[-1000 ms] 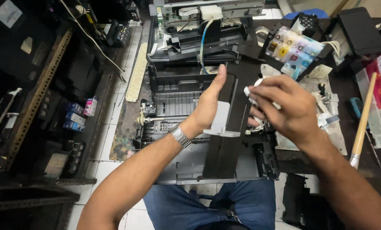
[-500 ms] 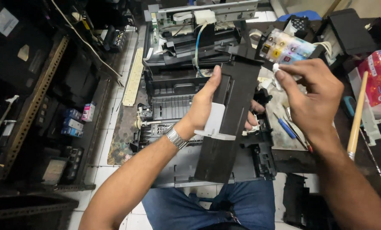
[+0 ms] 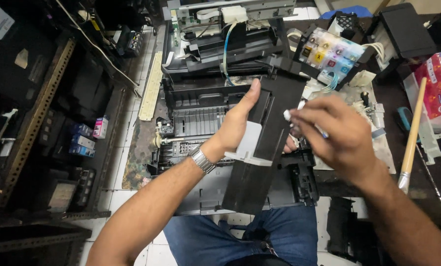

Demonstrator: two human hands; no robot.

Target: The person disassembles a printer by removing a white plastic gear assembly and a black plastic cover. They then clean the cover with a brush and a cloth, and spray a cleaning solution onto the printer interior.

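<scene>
Over the black panel [image 3: 265,148], the right hand [image 3: 336,133] has returned.

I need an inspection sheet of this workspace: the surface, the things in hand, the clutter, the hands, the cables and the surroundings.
Surface: tiled floor, partly covered by a stained mat.
Things in hand: long black panel with a grey tab, held tilted over an opened printer.
Clutter: ink tank block, wooden-handled brush, red patterned pack, small boxes, pale strip.
Hands: left hand grips the panel, thumb up; right hand pinches a small white piece beside the panel.
Cables: blue cable on the printer; thin tubes from the ink tanks.
Surroundings: dark metal racks of parts on the left.
</scene>
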